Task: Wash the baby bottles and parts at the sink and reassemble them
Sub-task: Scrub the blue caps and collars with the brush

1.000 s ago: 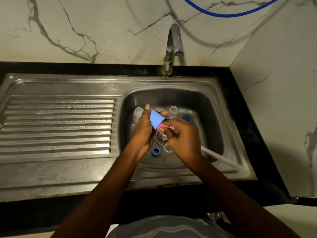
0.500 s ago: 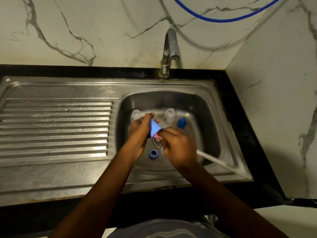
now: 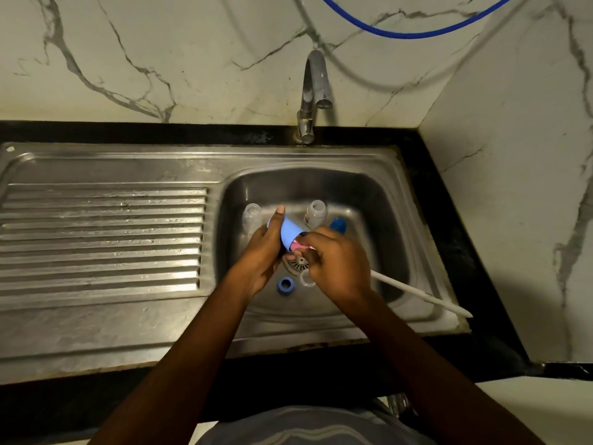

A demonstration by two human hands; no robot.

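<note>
**Wet cap could slip over the drain**

The left hand (image 3: 260,252) grasps the cap (image 3: 290,231) above the sink's (image 3: 369,200) drain (image 3: 296,263). The right hand (image 3: 337,268) grips the brush (image 3: 417,293), its pink head at the cap's mouth. A hard push could knock the wet cap loose.

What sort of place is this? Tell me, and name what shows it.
Most likely a home kitchen washing-up corner: a stainless steel sink with a ribbed draining board, a curved chrome tap behind it, and white grey-veined marble walls above a black counter.
</note>
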